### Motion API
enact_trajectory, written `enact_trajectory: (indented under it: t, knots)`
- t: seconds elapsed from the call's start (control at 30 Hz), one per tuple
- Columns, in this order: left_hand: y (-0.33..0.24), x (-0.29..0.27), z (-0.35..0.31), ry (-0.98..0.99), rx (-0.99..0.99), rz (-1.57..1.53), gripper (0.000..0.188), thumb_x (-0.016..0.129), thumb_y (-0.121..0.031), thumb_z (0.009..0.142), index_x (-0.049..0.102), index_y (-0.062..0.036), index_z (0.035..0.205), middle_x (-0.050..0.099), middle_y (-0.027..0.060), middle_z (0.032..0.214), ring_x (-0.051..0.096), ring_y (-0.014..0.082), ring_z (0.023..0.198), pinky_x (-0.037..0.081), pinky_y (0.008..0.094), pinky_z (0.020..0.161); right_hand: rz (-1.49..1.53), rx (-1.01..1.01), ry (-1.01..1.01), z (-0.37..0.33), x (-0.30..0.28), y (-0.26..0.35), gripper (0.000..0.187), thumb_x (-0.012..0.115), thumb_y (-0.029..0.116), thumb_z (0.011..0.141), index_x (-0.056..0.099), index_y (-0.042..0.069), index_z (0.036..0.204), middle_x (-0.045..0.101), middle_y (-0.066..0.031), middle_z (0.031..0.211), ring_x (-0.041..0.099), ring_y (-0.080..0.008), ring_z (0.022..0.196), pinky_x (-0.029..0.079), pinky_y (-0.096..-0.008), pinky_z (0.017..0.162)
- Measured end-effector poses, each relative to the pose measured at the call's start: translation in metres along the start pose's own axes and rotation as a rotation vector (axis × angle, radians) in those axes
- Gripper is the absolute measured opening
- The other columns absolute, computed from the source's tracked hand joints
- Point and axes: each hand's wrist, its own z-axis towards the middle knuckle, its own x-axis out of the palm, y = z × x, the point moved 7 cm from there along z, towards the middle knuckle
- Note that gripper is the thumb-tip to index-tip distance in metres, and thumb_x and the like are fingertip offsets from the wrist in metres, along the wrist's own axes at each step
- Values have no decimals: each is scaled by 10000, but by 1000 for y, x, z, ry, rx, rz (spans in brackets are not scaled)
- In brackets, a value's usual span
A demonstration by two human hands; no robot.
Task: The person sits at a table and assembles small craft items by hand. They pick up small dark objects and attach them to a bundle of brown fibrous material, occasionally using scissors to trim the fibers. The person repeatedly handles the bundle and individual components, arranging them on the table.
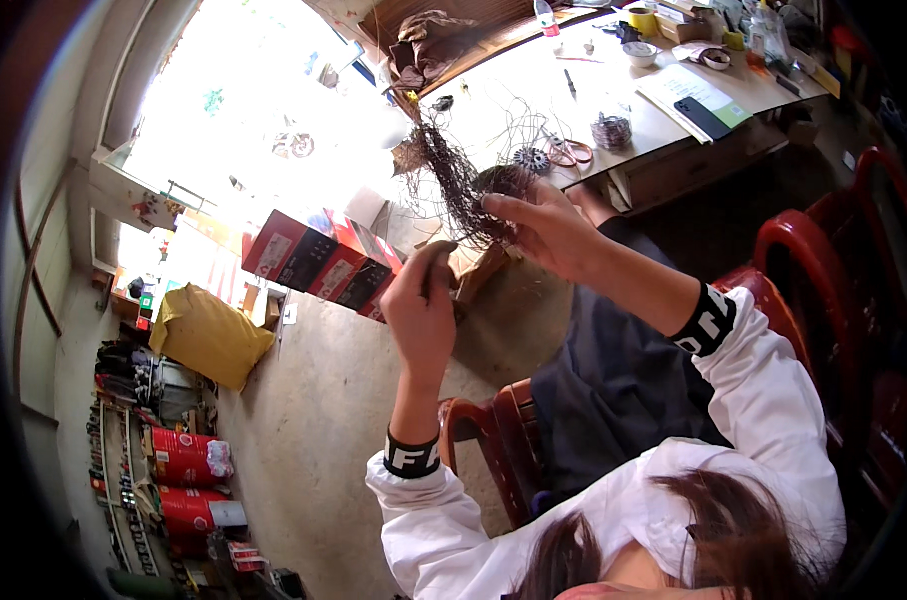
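Note:
A long tangled bundle of thin, dark, wire-like strands (452, 180) hangs in front of me beside the table edge. My right hand (546, 228) is closed round its lower right part, the thumb lying across the strands. My left hand (421, 300) is raised just below and left of the bundle, with thumb and fingers pinched together near its lower end. Whatever sits between those fingertips is too small to make out. Loose strands (514, 125) stick out over the table, close to a dark toothed disc (532, 160) and orange-handled scissors (571, 152).
On the pale table (614, 90) stand a jar of dark material (611, 132), a phone (702, 118) on papers, and a white bowl (641, 54). Red-and-black boxes (319, 262) are left of my hands. Beyond are a yellow sack (209, 335), red drums (189, 457) and red chairs (804, 250).

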Motion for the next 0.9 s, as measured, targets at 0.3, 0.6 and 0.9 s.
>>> enact_trajectory:
  t: [0.3,0.6,0.9]
  knots:
    - [-9,-17,-7,-194,55,41,125,552,-53,924,638,35,945,657,64,775,573,99,666,468,250,635,-204,-29,49,-11,-7,1,412,627,-11,847,478,-16,1230,583,-76,1145,574,-135,1033,474,-272,907]
    - [4,-1,-18,-44,20,54,120,568,-33,903,664,0,967,664,95,781,608,95,675,481,249,639,-44,-63,23,-10,-6,0,366,582,-45,866,472,-23,1215,575,-85,1142,575,-136,1024,479,-263,908]
    - [1,-10,-29,-104,32,20,119,573,-29,898,666,-2,967,667,76,778,614,93,686,483,236,649,-228,-132,60,-12,-12,4,429,633,-27,855,445,-26,1241,569,-86,1172,568,-150,1065,467,-285,948]
